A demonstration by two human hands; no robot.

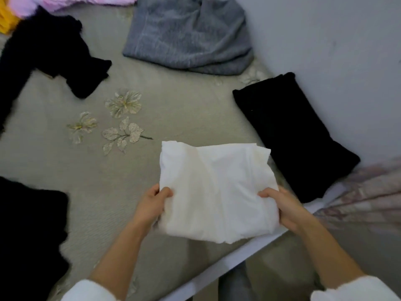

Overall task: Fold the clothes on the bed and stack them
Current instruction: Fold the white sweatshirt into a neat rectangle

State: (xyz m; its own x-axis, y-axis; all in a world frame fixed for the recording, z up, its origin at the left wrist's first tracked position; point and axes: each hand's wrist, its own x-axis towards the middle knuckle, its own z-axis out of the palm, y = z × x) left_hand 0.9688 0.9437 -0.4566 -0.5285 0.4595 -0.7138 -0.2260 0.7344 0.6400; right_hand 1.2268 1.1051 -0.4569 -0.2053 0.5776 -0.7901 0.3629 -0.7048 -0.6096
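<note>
I see both hands clamped on the folded white garment [217, 192] at the bed's [173, 109] near edge: left hand [152, 205], right hand [284, 211] pinching opposite sides, probably to keep folds intact for stacking on the black folded piece [293, 137].

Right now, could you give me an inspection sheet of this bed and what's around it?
Surface: bed cover, grey-green with embroidered flowers.
Job's things: white garment, folded, held; folded black garment by the wall; grey garment farther back; unfolded black garment far left; black heap near left; pink cloth and yellow cloth in the far corner.
Clutter: nothing seen.
Grippers: left hand and right hand each grip a side of the white garment.
Cables: nothing seen.
Surroundings: pale wall on the right; patterned fabric beside the bed.
</note>
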